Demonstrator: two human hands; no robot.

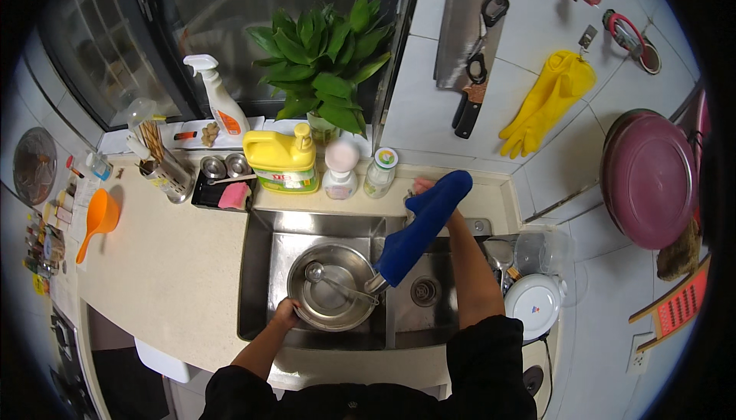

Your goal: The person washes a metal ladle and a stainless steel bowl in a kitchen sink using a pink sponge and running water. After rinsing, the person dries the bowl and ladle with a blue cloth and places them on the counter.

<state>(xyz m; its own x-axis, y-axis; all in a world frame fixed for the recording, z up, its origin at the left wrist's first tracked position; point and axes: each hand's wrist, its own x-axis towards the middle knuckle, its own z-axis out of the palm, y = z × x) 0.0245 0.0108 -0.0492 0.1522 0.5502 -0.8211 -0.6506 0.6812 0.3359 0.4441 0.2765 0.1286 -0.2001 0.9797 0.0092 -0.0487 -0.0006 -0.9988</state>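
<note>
In the left sink basin sits a round stainless steel bowl, and my left hand is closed on its near left rim. A metal ladle lies inside the bowl, its handle slanting toward the right rim. Over the bowl's right side reaches a faucet, most of it under a thick blue sleeve. My right arm stretches past the sleeve to the back of the sink. Only a bit of my right hand shows behind the blue sleeve; its fingers are mostly hidden.
Behind the sink stand a yellow jug, a white pump bottle and a glass jar. A black tray holds a pink sponge. Dishes including a white lid sit to the right. A cleaver and yellow gloves hang above.
</note>
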